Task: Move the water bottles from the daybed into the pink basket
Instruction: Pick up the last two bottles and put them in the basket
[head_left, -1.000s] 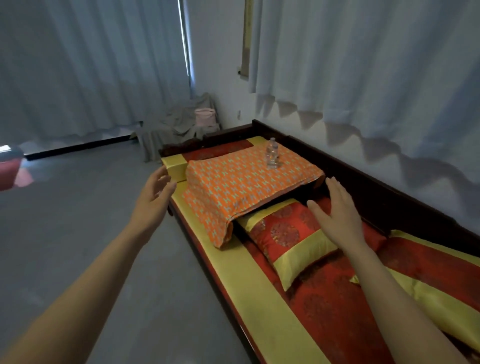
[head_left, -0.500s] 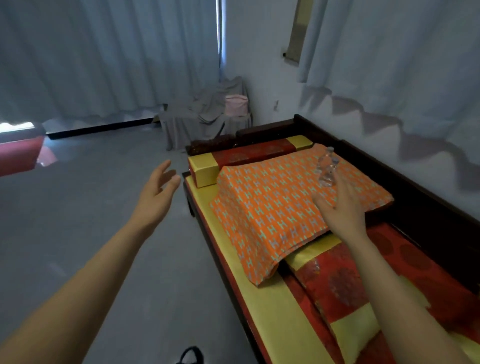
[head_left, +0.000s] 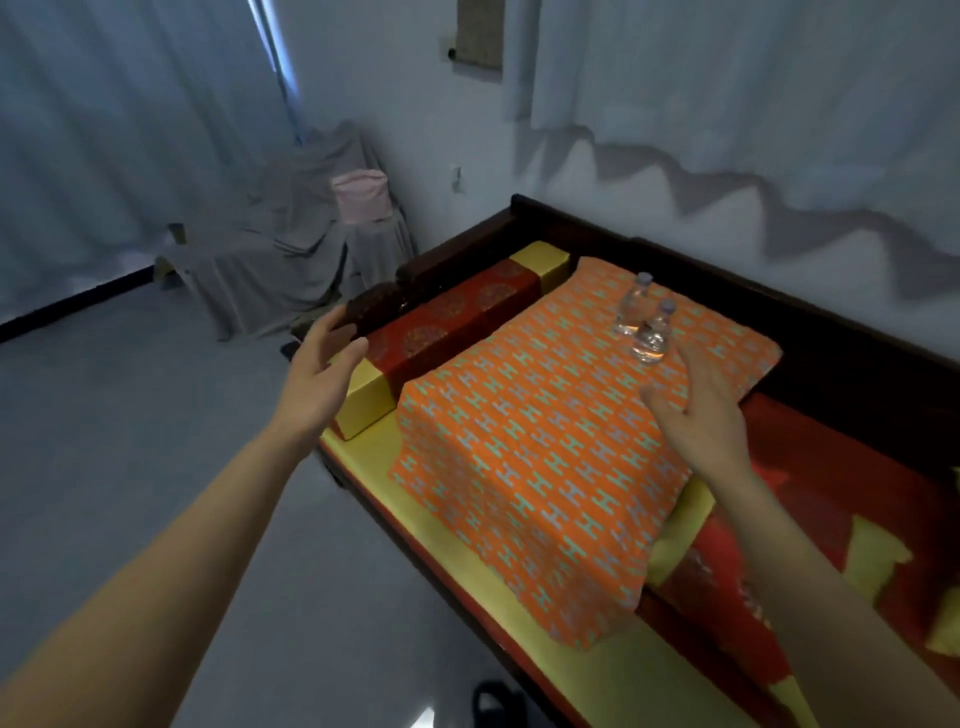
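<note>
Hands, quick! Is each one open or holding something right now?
Left hand: open, holding nothing.
Right hand: open, empty, fingers close beside the nearer water bottle.

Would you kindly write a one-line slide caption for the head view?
Right hand, open, close to two water bottles on the orange cloth; left hand hovers open.

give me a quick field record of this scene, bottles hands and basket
bottles: two clear ones, upright, close together: nearer bottle, farther bottle
resting on: orange patterned cloth over a raised part of the daybed
right hand: open, fingers next to the nearer bottle, not gripping it
left hand: open, in the air, holds nothing
pink basket: on furniture under a grey cover in the corner, beyond the daybed's end
basket contents: cannot tell
</note>
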